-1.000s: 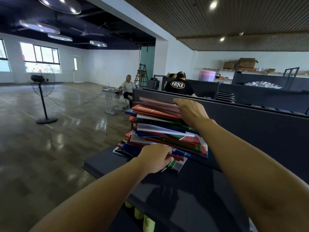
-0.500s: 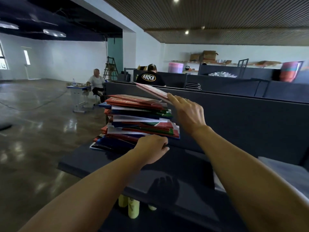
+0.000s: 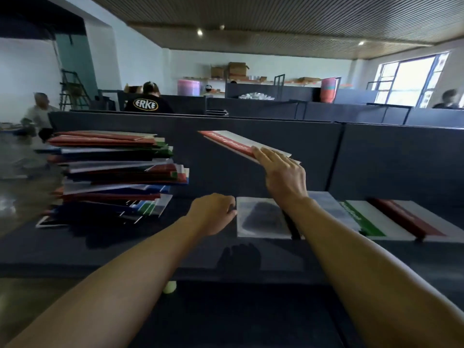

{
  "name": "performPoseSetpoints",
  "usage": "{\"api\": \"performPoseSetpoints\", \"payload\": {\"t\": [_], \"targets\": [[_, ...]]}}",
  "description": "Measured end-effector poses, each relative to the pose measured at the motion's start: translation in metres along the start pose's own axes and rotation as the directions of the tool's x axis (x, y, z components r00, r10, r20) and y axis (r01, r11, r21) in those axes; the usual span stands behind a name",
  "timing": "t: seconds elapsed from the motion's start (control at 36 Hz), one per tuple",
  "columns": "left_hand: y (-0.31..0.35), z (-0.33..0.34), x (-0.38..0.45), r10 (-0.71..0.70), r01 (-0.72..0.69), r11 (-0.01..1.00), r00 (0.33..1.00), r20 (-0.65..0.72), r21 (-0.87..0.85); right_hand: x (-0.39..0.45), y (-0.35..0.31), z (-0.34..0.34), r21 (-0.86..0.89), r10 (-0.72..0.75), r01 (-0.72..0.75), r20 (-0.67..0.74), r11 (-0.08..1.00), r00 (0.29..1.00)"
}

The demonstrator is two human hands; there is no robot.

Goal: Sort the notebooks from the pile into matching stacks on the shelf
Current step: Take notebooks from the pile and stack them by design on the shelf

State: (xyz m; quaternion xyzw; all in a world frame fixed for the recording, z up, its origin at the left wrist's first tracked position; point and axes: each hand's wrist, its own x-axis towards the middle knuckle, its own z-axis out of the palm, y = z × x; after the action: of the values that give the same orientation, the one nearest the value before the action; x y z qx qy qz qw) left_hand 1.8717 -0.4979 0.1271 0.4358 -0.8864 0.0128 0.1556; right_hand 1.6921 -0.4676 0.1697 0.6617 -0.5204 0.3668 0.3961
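A tall, untidy pile of notebooks (image 3: 118,172) in red, green, blue and white stands at the left of the dark shelf (image 3: 140,249). My right hand (image 3: 283,174) grips a red-and-white notebook (image 3: 233,144) by its near edge and holds it in the air, to the right of the pile. My left hand (image 3: 213,212) hovers over the shelf with loosely curled fingers and holds nothing. Flat on the shelf lie a black-striped notebook (image 3: 261,217), a green-striped notebook (image 3: 364,219) and a red-striped notebook (image 3: 411,219), side by side.
A dark partition wall (image 3: 376,156) rises behind the shelf. Beyond it sit a person in a black shirt (image 3: 148,101) and another person at far left (image 3: 37,114). A yellow-green object (image 3: 169,287) shows below the shelf's front edge.
My right hand has lifted the red-and-white notebook off the pile's top and carried it right. My left hand has come off the pile's lower edge. The view has swung right, revealing the flat notebooks.
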Motion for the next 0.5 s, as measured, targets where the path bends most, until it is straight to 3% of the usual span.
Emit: {"api": "performPoseSetpoints", "payload": {"t": [0.33,0.5], "targets": [[0.186,0.045,0.014,0.08,-0.072,0.995,0.988,0.131,-0.062,-0.106,0.124,-0.118,-0.161,0.111,-0.087,0.147,0.983,0.983],[0.266,0.065,0.021,0.075,-0.008,0.939,0.981,0.181,-0.344,-0.15,0.166,-0.155,-0.223,0.214,-0.162,0.233,0.961,0.949]]}}
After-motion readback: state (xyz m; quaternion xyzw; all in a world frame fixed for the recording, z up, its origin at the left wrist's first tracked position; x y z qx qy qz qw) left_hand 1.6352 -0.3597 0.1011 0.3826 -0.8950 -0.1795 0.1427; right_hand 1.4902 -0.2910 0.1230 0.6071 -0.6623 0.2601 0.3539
